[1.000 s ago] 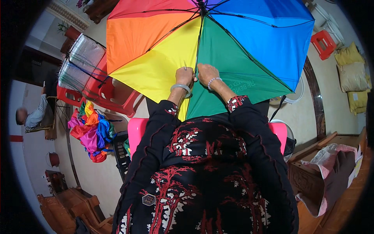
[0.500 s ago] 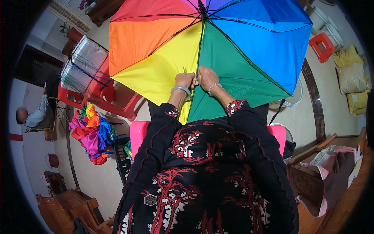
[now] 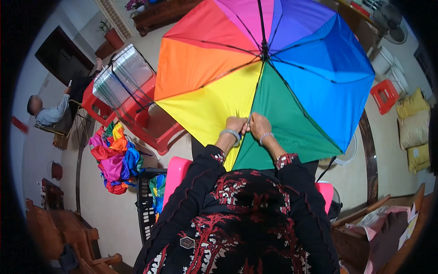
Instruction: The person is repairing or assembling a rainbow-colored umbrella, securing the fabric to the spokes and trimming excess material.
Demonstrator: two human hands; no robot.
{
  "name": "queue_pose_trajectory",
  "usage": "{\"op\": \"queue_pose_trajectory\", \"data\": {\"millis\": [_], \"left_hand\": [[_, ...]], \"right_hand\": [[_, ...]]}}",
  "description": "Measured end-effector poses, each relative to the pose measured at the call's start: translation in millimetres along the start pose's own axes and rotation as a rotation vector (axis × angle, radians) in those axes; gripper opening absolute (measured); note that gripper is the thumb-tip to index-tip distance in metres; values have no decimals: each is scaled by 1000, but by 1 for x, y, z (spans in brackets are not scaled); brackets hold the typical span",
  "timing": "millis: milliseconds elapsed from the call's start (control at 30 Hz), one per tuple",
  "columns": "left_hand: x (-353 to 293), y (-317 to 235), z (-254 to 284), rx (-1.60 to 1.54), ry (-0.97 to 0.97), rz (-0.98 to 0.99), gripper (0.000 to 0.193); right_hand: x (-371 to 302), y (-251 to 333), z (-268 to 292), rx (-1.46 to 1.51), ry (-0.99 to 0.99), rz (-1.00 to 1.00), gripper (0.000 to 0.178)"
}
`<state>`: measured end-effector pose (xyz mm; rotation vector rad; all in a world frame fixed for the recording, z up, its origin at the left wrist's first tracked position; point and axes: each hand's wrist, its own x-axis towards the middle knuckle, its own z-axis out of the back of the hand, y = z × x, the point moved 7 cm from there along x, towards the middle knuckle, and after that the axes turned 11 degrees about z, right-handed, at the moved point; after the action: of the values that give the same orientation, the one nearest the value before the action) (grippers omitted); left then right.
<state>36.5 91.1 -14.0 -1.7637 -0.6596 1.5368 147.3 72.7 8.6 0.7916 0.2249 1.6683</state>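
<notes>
An opened rainbow umbrella (image 3: 292, 98) lies with its inside facing me, its black ribs and shaft showing. Both hands meet at the rib between the yellow and green panels. My left hand (image 3: 235, 125) is closed, and a small pointed tool (image 3: 237, 112) sticks up from it over the yellow cloth; its kind is too small to make out. Close against it, my right hand (image 3: 260, 125) is closed in a pinch on the umbrella's rib. What lies between the fingertips is hidden. A bracelet circles each wrist.
Left of me, a bundle of folded colourful umbrella cloth (image 3: 114, 160) stands beside a black crate (image 3: 146, 205) holding more cloth. Beyond are red plastic stools (image 3: 150, 128) with a silvery box (image 3: 125, 68), and a seated person (image 3: 52, 112). A red stool (image 3: 384, 96) and yellow sacks (image 3: 413, 128) are at right.
The view has shifted, so the umbrella and hands appear lower and farther right, with more of the shaft showing. Both hands stay together at the same rib.
</notes>
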Motion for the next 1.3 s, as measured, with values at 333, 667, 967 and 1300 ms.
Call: {"op": "queue_pose_trajectory", "data": {"millis": [333, 667, 967, 1300], "left_hand": [[20, 13, 2, 57, -20, -33, 27], [-1, -2, 2, 234, -177, -76, 24], [-12, -6, -1, 525, -365, -208, 28], [17, -1, 8, 197, -209, -143, 29]], "right_hand": [[-5, 6, -1, -51, 13, 64, 19], [-2, 3, -2, -98, 9, 74, 16], [-12, -3, -1, -65, -18, 56, 14], [10, -17, -3, 73, -58, -41, 15]]}}
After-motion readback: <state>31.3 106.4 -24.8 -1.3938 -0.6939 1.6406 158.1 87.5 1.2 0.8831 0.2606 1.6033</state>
